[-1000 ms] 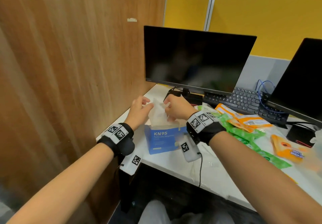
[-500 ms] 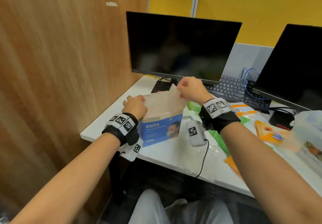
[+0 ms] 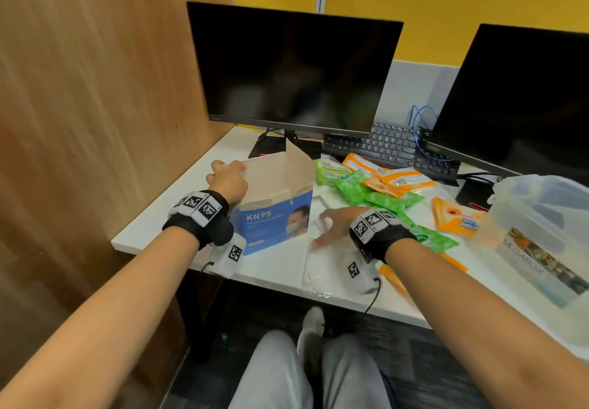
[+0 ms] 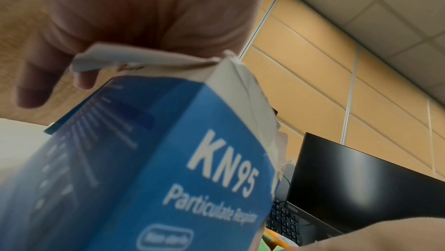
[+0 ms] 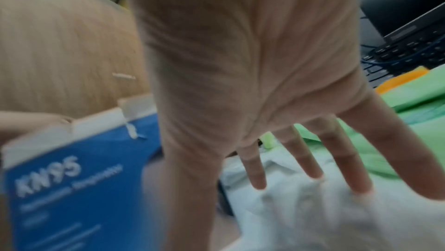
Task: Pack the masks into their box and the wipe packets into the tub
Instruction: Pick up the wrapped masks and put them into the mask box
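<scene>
Left hand (image 3: 228, 179) grips the left flap of the open blue KN95 mask box (image 3: 274, 220); the left wrist view shows fingers curled over that flap. Right hand (image 3: 334, 225), at the box's 3 o'clock, spreads flat over bagged white masks (image 3: 322, 265). Wipe packets (image 3: 382, 192) at 1 o'clock, clear tub (image 3: 541, 233) far right, seen only from the head.

The box (image 3: 271, 217) is cardboard, printed glossy blue outside, plain matt grey-white inside. The masks (image 3: 322, 262) are in clear, crinkled plastic. The wipe packets (image 3: 382, 198) are shiny green and orange foil. The tub (image 3: 541, 233) is cloudy plastic. The tabletop (image 3: 153, 227) is smooth white, the wall panel (image 3: 95, 90) wood-grained.
</scene>
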Motion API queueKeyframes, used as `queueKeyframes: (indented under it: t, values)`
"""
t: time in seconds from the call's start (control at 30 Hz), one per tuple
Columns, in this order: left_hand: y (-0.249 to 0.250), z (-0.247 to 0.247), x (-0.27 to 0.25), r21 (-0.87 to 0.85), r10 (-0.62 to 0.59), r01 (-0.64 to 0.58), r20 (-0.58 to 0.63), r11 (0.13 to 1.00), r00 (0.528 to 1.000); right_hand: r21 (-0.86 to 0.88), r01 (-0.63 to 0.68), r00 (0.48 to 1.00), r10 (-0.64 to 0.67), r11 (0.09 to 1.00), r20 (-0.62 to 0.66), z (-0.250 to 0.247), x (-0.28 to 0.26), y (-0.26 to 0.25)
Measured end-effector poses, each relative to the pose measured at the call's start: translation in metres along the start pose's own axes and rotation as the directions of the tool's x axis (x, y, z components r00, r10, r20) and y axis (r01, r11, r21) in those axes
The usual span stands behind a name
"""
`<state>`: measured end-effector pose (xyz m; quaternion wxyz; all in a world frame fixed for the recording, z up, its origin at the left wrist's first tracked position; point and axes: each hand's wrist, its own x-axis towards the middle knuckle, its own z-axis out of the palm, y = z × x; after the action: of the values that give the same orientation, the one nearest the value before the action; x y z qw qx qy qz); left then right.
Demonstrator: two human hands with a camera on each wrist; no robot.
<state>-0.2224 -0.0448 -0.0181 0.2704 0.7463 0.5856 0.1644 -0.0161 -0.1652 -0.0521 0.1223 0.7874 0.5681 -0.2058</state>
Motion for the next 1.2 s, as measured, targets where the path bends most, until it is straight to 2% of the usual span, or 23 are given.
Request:
queueKeyframes:
  t: [0.07,0.17,0.3,0.33,0.43,0.5,0.6,0.7,0.77,0.83,0.9,0.97,1.03,1.07,1.13,1.2]
  values:
    - [0.0,0.0,-0.001,0.004,-0.006,0.006,0.006,1.0,1.0,0.002,0.039,0.997,-0.039,0.999,0.06,-0.006,-0.004,-0.005]
    - [0.002,0.0,-0.002,0.011,-0.01,0.01,-0.006,1.0,1.0,-0.102,0.069,0.987,-0.053,0.992,0.149,-0.003,-0.014,-0.011]
    - [0.006,0.001,-0.007,0.0,-0.026,0.026,-0.026,1.0,0.999,-0.108,0.056,0.998,-0.055,0.993,0.012,0.016,-0.008,-0.011]
    - [0.006,0.001,-0.008,-0.005,-0.03,0.03,-0.026,1.0,0.999,-0.116,0.052,0.999,-0.051,0.992,0.012,0.016,-0.008,-0.012]
    - [0.006,0.001,-0.009,-0.012,-0.031,0.031,-0.022,0.999,0.999,-0.11,0.023,0.992,-0.009,0.994,0.128,0.007,-0.011,-0.017]
    - [0.006,0.001,-0.007,-0.022,-0.025,0.024,-0.021,0.999,0.999,-0.076,0.027,0.992,-0.017,0.997,0.128,0.008,-0.005,-0.014]
    - [0.002,0.0,-0.001,0.001,-0.015,0.015,0.004,1.0,1.0,0.031,0.036,0.999,-0.035,0.999,-0.017,0.004,-0.002,-0.004]
    - [-0.003,-0.008,0.009,0.038,-0.02,0.018,0.043,0.999,0.999,0.167,-0.001,0.973,0.04,0.986,-0.226,-0.033,-0.011,0.011]
    - [-0.004,-0.011,0.014,0.047,-0.026,0.023,0.055,0.999,0.998,0.288,0.012,0.9,0.115,0.958,-0.42,-0.065,-0.014,0.024]
    - [-0.003,-0.01,0.018,0.026,-0.004,0.003,0.038,1.0,0.999,0.473,0.095,0.792,0.221,0.876,-0.569,-0.092,-0.019,0.034]
    - [0.0,-0.006,0.022,-0.053,0.044,-0.043,0.022,0.998,0.999,0.612,0.292,0.684,0.287,0.735,-0.67,-0.111,-0.027,0.033]
    - [-0.001,-0.001,0.022,-0.166,0.093,-0.087,0.024,0.982,0.995,0.673,0.499,0.629,0.307,0.546,-0.715,-0.12,-0.032,0.017]
    - [-0.007,0.003,0.02,-0.239,0.152,-0.138,0.041,0.961,0.988,0.698,0.578,0.646,0.285,0.424,-0.708,-0.119,-0.031,-0.002]
    - [-0.009,0.003,0.018,-0.266,0.18,-0.159,0.055,0.951,0.982,0.701,0.587,0.662,0.259,0.405,-0.703,-0.116,-0.026,-0.01]
    - [-0.014,0.0,0.014,-0.302,0.212,-0.182,0.07,0.936,0.975,0.68,0.588,0.684,0.179,0.438,-0.707,-0.105,-0.021,-0.027]
    - [-0.018,-0.001,0.011,-0.332,0.215,-0.18,0.074,0.926,0.974,0.598,0.566,0.681,0.086,0.568,-0.727,-0.096,-0.02,-0.043]
